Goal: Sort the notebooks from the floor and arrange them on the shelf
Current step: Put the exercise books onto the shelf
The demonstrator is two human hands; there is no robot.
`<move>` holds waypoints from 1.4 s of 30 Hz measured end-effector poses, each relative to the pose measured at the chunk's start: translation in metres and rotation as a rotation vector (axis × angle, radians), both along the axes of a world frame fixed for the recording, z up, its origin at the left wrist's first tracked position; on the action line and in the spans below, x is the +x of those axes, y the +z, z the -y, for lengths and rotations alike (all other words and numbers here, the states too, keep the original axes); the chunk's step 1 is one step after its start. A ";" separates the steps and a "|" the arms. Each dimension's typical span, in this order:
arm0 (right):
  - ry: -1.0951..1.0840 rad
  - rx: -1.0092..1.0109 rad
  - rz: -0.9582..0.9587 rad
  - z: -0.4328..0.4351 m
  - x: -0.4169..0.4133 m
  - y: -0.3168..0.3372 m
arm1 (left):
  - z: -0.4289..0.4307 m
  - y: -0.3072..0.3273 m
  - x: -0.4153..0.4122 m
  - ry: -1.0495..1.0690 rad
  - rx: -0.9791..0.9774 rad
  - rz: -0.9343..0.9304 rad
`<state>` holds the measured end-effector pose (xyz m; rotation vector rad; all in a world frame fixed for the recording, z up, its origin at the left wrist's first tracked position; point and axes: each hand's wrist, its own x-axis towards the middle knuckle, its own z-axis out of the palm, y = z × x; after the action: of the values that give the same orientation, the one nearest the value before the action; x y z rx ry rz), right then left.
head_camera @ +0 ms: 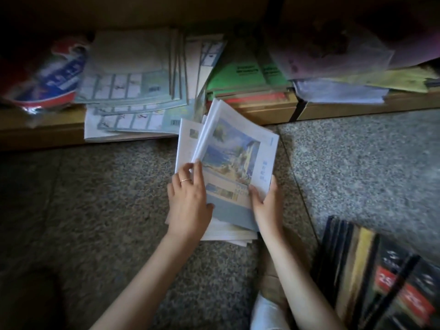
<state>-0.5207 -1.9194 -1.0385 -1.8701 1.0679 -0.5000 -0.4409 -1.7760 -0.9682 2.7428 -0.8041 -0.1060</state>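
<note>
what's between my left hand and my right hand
In the head view, a pale blue paper notebook with a seaside painting on its cover lies between the left hand and the right hand; both hands grip its edges.

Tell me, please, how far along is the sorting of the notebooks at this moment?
Done: pale grid notebooks, green notebooks and pastel stacks lie on the shelf. In hand: the left hand and right hand hold the seaside-cover notebooks over the floor. Left: that pile, plus the dark notebooks at lower right, not yet shelved.
</note>
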 end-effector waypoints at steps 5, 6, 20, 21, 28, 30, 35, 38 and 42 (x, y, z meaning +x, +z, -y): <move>0.043 -0.064 0.005 0.001 -0.001 -0.001 | 0.002 0.004 0.007 0.046 -0.014 -0.020; 0.046 -0.064 0.020 0.000 -0.002 0.000 | 0.001 0.006 0.009 0.050 -0.048 -0.039; 0.055 -0.040 0.086 -0.005 -0.005 0.009 | 0.001 0.027 -0.008 -0.001 -0.630 -0.627; 0.048 -0.021 0.096 -0.004 -0.004 0.010 | 0.003 0.030 -0.008 -0.044 -0.587 -0.572; -0.100 -0.001 0.286 -0.011 -0.010 0.046 | -0.007 0.091 0.001 0.087 -0.890 -0.981; -0.122 -0.027 0.368 -0.008 -0.008 0.076 | -0.020 0.117 0.007 0.031 -0.991 -0.996; 0.011 -0.040 0.666 0.006 0.016 0.188 | -0.045 0.193 0.012 -0.150 -1.193 -0.914; 0.175 0.009 0.743 0.014 0.041 0.253 | -0.055 0.247 0.023 -0.226 -1.331 -0.862; 0.347 0.186 0.677 0.019 0.075 0.337 | -0.051 0.312 0.053 -0.347 -1.424 -0.776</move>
<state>-0.4456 -1.9381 -0.7012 -1.5031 0.3204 -0.7266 -0.3882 -1.7254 -0.6561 1.0713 -0.6668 -0.4264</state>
